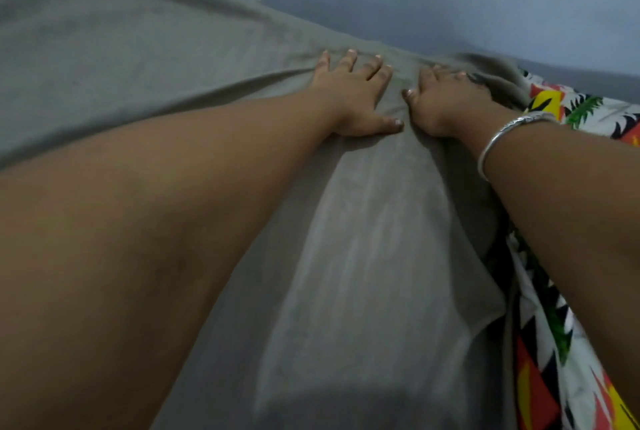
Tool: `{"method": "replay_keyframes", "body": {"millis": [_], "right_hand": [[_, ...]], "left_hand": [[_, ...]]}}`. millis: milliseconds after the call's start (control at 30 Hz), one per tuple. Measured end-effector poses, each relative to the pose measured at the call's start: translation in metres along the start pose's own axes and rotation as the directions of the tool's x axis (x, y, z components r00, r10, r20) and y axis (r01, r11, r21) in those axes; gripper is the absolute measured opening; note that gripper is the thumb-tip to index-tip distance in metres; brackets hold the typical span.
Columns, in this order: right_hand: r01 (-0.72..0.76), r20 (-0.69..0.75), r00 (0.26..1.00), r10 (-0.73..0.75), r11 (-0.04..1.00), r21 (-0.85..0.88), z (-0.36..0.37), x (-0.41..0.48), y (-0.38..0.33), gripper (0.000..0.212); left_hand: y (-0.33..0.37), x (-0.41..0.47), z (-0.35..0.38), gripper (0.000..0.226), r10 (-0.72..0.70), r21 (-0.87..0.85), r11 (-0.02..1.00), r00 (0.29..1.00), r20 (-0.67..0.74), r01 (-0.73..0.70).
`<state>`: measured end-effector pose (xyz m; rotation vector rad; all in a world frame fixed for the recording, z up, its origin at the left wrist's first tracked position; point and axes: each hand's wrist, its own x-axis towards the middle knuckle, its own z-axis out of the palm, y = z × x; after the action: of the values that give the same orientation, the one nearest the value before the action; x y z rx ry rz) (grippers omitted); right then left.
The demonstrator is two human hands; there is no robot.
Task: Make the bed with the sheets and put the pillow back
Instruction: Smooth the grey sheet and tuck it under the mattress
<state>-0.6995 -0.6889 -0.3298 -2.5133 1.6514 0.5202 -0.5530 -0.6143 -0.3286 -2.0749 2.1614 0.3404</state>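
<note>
1. Left hand (349, 97) flat, fingers spread, pressing grey sheet (138, 59) at upper centre.
2. Right hand (446, 100) beside it; fingertips buried in a fold, grip unclear.
3. Patterned fabric (554, 343) at right edge, partly covered.
4. Frame blurry.

No text, label, brand, number or sign can be read anywhere in the head view. The grey sheet (346, 256) is plain, the patterned fabric (554, 343) at the right carries only leaf and colour shapes, and the metal bangle (498, 138) shows no legible marking.
</note>
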Motion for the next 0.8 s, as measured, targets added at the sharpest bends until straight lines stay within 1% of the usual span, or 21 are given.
{"method": "replay_keyframes", "body": {"millis": [33, 100, 133, 167, 200, 233, 267, 300, 333, 367, 400, 433, 467, 533, 567, 600, 633, 667, 733, 767, 800], "right_hand": [[-0.008, -0.007, 1.0, 0.008, 0.999, -0.034, -0.003, 0.0, -0.004, 0.064], [-0.04, -0.036, 0.999, 0.037, 0.996, -0.082, -0.007, -0.004, -0.011, 0.062], [-0.044, -0.052, 0.998, 0.038, 0.992, -0.115, -0.008, -0.005, -0.013, 0.062], [-0.035, -0.082, 0.996, 0.022, 0.986, -0.166, -0.011, -0.006, -0.014, 0.062], [-0.02, -0.129, 0.992, -0.01, 0.974, -0.225, -0.013, -0.006, -0.014, 0.065], [-0.008, -0.185, 0.982, -0.042, 0.965, -0.262, -0.014, -0.005, -0.015, 0.071], [0.009, -0.238, 0.968, -0.073, 0.966, -0.258, -0.016, -0.004, -0.017, 0.078], [0.022, -0.271, 0.96, -0.075, 0.981, -0.192, -0.017, -0.001, -0.019, 0.083], [0.026, -0.258, 0.965, -0.04, 0.998, -0.059, -0.018, 0.002, -0.019, 0.086], [0.026, -0.204, 0.979, -0.002, 0.993, 0.114, -0.02, 0.005, -0.016, 0.086], [0.034, -0.136, 0.991, 0.004, 0.959, 0.28, -0.021, 0.008, -0.012, 0.083], [0.047, -0.091, 0.996, -0.01, 0.91, 0.412, -0.023, 0.01, -0.009, 0.078], [0.052, -0.075, 0.997, -0.014, 0.851, 0.522, -0.023, 0.011, -0.008, 0.069], [0.005, -0.055, 0.997, 0.045, 0.719, 0.695, -0.021, 0.013, -0.012, 0.048], [-0.031, -0.028, 0.997, 0.078, 0.664, 0.747, -0.02, 0.015, -0.015, 0.041], [-0.071, 0.007, 0.995, 0.102, 0.635, 0.769, -0.019, 0.017, -0.018, 0.038], [-0.097, 0.026, 0.993, 0.119, 0.637, 0.765, -0.019, 0.017, -0.02, 0.037], [-0.092, 0.005, 0.992, 0.129, 0.674, 0.733, -0.02, 0.018, -0.022, 0.035], [-0.032, -0.128, 0.982, 0.137, 0.795, 0.606, -0.024, 0.019, -0.024, 0.033], [-0.011, -0.215, 0.966, 0.142, 0.855, 0.519, -0.028, 0.019, -0.025, 0.034], [-0.007, -0.301, 0.941, 0.153, 0.899, 0.438, -0.03, 0.018, -0.028, 0.036]], "left_hand": [[-0.002, 0.001, -0.001, 0.086, -0.005, -0.008, 1.0, 1.0, -0.027, 0.004], [-0.008, -0.003, -0.004, 0.08, -0.015, 0.046, 0.999, 0.987, -0.158, 0.022], [-0.012, -0.005, -0.006, 0.082, -0.029, 0.094, 0.994, 0.972, -0.233, 0.052], [-0.017, -0.006, -0.008, 0.089, -0.066, 0.122, 0.987, 0.959, -0.275, 0.103], [-0.022, -0.007, -0.011, 0.1, -0.129, 0.111, 0.98, 0.956, -0.265, 0.163], [-0.026, -0.007, -0.013, 0.11, -0.208, 0.045, 0.974, 0.957, -0.203, 0.221], [-0.031, -0.006, -0.017, 0.114, -0.275, -0.057, 0.961, 0.954, -0.118, 0.27], [-0.037, -0.004, -0.021, 0.111, -0.307, -0.165, 0.94, 0.951, -0.04, 0.297], [-0.043, 0.0, -0.027, 0.099, -0.31, -0.262, 0.916, 0.95, 0.016, 0.304], [-0.048, 0.005, -0.033, 0.083, -0.296, -0.34, 0.893, 0.954, 0.045, 0.293], [-0.053, 0.008, -0.037, 0.066, -0.288, -0.388, 0.877, 0.956, 0.052, 0.285], [-0.057, 0.01, -0.039, 0.051, -0.298, -0.407, 0.866, 0.954, 0.042, 0.289], [-0.059, 0.012, -0.038, 0.04, -0.329, -0.414, 0.856, 0.944, 0.025, 0.309], [-0.058, 0.012, -0.032, 0.032, -0.388, -0.419, 0.839, 0.922, -0.016, 0.346], [-0.055, 0.012, -0.028, 0.031, -0.417, -0.394, 0.842, 0.908, -0.039, 0.37], [-0.051, 0.012, -0.024, 0.031, -0.442, -0.368, 0.843, 0.895, -0.055, 0.394], [-0.049, 0.012, -0.023, 0.031, -0.457, -0.36, 0.841, 0.886, -0.073, 0.404], [-0.048, 0.014, -0.022, 0.031, -0.467, -0.38, 0.834, 0.879, -0.098, 0.4], [-0.052, 0.015, -0.026, 0.029, -0.46, -0.452, 0.819, 0.875, -0.15, 0.353], [-0.055, 0.014, -0.029, 0.031, -0.434, -0.503, 0.811, 0.884, -0.175, 0.299], [-0.059, 0.014, -0.03, 0.04, -0.386, -0.527, 0.816, 0.903, -0.189, 0.238]]}}
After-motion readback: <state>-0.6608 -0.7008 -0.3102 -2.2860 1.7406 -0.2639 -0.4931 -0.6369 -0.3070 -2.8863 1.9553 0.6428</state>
